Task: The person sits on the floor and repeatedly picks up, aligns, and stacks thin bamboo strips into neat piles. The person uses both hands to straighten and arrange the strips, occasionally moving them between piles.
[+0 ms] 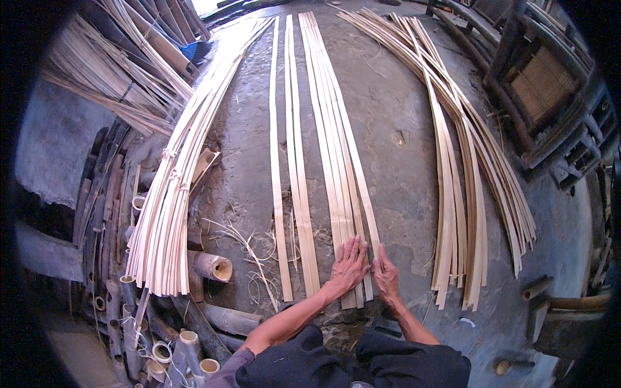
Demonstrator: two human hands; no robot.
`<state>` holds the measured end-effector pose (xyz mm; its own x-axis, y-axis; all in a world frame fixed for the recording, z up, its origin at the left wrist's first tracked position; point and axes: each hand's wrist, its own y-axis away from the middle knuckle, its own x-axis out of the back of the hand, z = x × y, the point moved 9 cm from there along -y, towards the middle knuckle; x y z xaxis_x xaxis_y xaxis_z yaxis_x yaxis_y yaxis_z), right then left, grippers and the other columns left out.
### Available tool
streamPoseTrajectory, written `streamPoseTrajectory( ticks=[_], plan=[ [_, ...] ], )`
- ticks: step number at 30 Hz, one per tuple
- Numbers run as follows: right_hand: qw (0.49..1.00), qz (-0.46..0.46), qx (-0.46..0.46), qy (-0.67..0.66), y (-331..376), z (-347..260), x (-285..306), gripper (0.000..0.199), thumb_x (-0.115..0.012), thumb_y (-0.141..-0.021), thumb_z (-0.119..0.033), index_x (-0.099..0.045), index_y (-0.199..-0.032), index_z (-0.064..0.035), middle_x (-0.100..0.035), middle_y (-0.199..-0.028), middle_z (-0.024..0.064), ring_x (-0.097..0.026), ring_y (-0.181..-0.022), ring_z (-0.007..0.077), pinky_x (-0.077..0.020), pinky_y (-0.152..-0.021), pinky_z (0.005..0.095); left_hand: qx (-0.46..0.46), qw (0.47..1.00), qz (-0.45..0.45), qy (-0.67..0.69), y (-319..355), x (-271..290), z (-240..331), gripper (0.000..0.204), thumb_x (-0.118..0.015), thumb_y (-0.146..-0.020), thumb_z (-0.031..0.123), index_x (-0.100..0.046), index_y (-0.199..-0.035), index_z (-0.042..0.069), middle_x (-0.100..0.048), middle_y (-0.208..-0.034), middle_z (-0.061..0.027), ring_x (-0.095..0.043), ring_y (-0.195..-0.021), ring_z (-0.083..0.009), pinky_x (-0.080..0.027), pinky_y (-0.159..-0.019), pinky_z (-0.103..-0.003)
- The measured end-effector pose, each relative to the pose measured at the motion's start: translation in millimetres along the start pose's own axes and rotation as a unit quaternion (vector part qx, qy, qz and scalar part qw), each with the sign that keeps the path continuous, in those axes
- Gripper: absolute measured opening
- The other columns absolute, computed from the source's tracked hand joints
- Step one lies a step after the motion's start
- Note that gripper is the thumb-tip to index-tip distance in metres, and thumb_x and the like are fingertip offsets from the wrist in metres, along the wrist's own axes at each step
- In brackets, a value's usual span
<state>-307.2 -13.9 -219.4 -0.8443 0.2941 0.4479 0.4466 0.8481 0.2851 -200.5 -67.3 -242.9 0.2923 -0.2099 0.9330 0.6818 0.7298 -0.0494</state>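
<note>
Long pale bamboo strips [321, 103] lie side by side on the floor in front of me, running away toward the far end. My left hand [350, 264] rests palm down across their near part, with its fingers stretched out. Just to its right, my right hand [386, 275] grips the edge of the outermost strip [362, 197], fingers close together and pointing away from me. A narrow gap parts that strip from the others beyond my hands. Left of the group lie a pair of strips [297, 174] and a single strip [277, 174].
A thick tied bundle of strips [162, 239] lies at the left, beside cut bamboo tubes [212, 266]. More loose strips [446, 213] cross each other on the right. Thin shavings [249, 249] litter the grey floor [394, 110]. A dark bamboo chair [543, 84] stands at the far right.
</note>
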Motion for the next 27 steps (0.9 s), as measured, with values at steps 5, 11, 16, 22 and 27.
streamPoseTrajectory(
  ticks=[5, 11, 16, 22, 27],
  plan=[
    [0.999, 0.030, 0.041, 0.019, -9.0, 21.2, 8.3, 0.050, -0.050, -0.097, -0.025, -0.041, -0.143, -0.0076, -0.067, -0.094, 0.0236, -0.068, -0.086, 0.0266, -0.0505, -0.075, 0.0375, -0.011, 1.000, -0.005, -0.018, -0.1, 1.8, 3.7, 0.072, -0.054, -0.090, 0.044, -0.034, -0.147, 0.005, -0.014, -0.157, -0.0196, -0.006, -0.147, -0.0325, -0.006, -0.117, -0.049],
    [0.996, -0.003, 0.017, 0.082, -5.3, 15.8, -1.0, 0.049, -0.051, -0.097, -0.028, -0.042, -0.143, -0.0134, -0.065, -0.087, 0.0263, -0.068, -0.080, 0.0340, -0.0505, -0.072, 0.0416, 0.002, 1.000, -0.023, -0.020, 1.1, -0.8, 0.7, 0.075, -0.054, -0.090, 0.043, -0.029, -0.148, 0.003, -0.013, -0.158, -0.0193, -0.005, -0.148, -0.0322, -0.005, -0.117, -0.049],
    [0.994, -0.010, 0.031, 0.105, -5.4, 22.4, -6.6, 0.050, -0.050, -0.096, -0.030, -0.042, -0.143, -0.0159, -0.064, -0.085, 0.0274, -0.065, -0.079, 0.0426, -0.0503, -0.068, 0.0459, 0.007, 1.000, -0.026, 0.004, -2.2, -6.0, -0.9, 0.077, -0.053, -0.090, 0.041, -0.025, -0.148, 0.000, -0.013, -0.158, -0.0179, -0.006, -0.147, -0.0317, -0.004, -0.118, -0.048],
    [0.971, -0.028, 0.076, 0.226, -16.1, 27.2, -5.2, 0.052, -0.053, -0.094, -0.034, -0.042, -0.143, -0.0205, -0.061, -0.077, 0.0269, -0.065, -0.072, 0.0401, -0.0499, -0.062, 0.0460, -0.004, 1.000, -0.021, -0.018, -2.9, -3.4, 1.8, 0.076, -0.053, -0.090, 0.040, -0.025, -0.148, 0.000, -0.014, -0.158, -0.0164, -0.008, -0.147, -0.0310, -0.005, -0.118, -0.047],
    [0.937, -0.050, 0.059, 0.341, -15.8, 17.3, -4.7, 0.053, -0.052, -0.094, -0.044, -0.037, -0.144, -0.0353, -0.065, -0.077, 0.0230, -0.066, -0.072, 0.0410, -0.0515, -0.060, 0.0482, 0.009, 0.999, -0.032, 0.012, -5.0, -5.6, -5.1, 0.078, -0.053, -0.090, 0.041, -0.024, -0.148, 0.000, -0.013, -0.158, -0.0165, -0.006, -0.148, -0.0306, -0.004, -0.118, -0.047]
  ],
)
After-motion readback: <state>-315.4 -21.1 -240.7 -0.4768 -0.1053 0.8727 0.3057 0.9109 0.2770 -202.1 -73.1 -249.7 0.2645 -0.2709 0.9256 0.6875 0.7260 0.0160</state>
